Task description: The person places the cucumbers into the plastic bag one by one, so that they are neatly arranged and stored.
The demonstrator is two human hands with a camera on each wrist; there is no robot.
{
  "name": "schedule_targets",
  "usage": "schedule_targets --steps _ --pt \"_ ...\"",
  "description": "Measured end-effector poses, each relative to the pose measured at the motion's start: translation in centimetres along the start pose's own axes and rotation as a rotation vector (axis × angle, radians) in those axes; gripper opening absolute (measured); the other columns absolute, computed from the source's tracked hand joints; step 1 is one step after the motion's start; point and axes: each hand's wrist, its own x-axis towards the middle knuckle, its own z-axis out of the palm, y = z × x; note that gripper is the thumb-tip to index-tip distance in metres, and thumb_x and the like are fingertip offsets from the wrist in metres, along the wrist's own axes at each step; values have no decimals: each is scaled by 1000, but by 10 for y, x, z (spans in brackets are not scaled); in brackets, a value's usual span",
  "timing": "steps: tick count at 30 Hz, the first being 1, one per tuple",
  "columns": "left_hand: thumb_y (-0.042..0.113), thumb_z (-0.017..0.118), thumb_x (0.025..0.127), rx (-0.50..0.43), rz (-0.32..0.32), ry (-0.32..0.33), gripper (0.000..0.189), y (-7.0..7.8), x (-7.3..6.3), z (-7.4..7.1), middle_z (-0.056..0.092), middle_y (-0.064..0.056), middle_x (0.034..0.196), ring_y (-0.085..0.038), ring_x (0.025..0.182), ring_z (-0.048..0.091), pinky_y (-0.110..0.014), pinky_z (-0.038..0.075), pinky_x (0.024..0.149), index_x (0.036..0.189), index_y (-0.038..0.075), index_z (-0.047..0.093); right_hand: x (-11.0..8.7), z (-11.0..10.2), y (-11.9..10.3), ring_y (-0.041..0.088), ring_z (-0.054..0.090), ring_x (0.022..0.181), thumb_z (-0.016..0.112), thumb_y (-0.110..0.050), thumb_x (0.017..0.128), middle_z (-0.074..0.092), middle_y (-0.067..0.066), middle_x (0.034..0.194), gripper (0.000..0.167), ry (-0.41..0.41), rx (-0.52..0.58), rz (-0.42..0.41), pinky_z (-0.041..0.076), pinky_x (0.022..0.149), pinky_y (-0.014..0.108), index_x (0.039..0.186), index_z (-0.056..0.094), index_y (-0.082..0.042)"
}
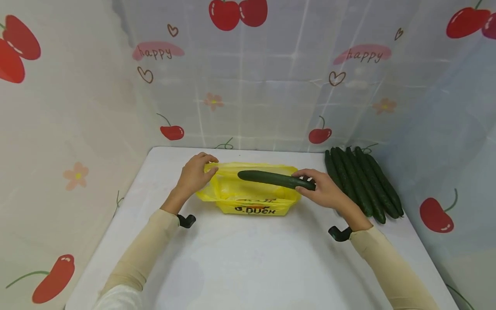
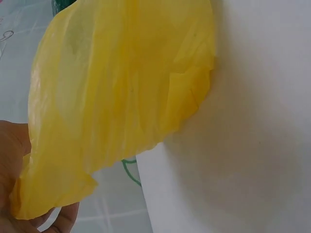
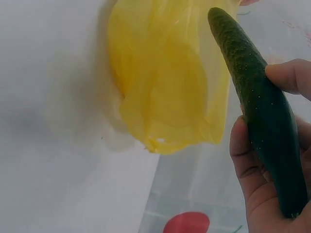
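Observation:
A long dark green cucumber (image 1: 267, 178) is held by its right end in my right hand (image 1: 323, 189), thumb and fingers around it. It lies level above the mouth of a yellow plastic bag (image 1: 252, 209) printed "G.DUCK". My left hand (image 1: 195, 174) pinches the bag's left rim between thumb and fingers. In the left wrist view the yellow bag (image 2: 121, 87) hangs in folds from that hand (image 2: 12, 179). The right wrist view has the cucumber (image 3: 257, 102) tilted in the fingers, beside the bag's other side (image 3: 165, 87).
Several more cucumbers (image 1: 360, 183) lie side by side at the back right of the white table (image 1: 248, 262). Behind it hangs a curtain (image 1: 263, 120) with cherries and hearts. A black curved piece (image 1: 340, 234) sticks out at the right wrist, another (image 1: 187, 221) at the left.

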Motion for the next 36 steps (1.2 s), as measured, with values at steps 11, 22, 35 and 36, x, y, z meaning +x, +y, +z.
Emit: schedule_targets --steps 11,22,35,36 --pt "25 72 104 52 17 -38 23 -1 2 -3 74 -7 120 -32 110 69 -55 58 100 123 14 78 25 10 -12 31 59 117 75 -21 101 68 11 139 43 -75 26 -40 53 110 60 142 66 -17" --pt "26 71 105 29 4 -32 19 -2 4 1 75 -4 115 -29 103 70 -50 59 96 121 17 78 42 24 -17 32 60 126 75 -25 101 67 9 143 42 -94 9 -34 49 115 62 142 65 -20" --pt "26 69 106 11 -5 -26 19 5 4 5 76 -6 117 -30 106 70 -52 58 100 120 17 77 66 46 -26 31 60 124 74 -25 102 67 8 142 42 -100 -9 -64 50 112 59 143 65 -18" --pt "26 68 107 9 -5 -30 19 5 5 5 76 -6 118 -30 107 70 -53 58 101 121 17 77 68 49 -26 31 60 123 74 -25 102 67 8 142 42 -103 -4 -66 51 111 58 143 66 -18"
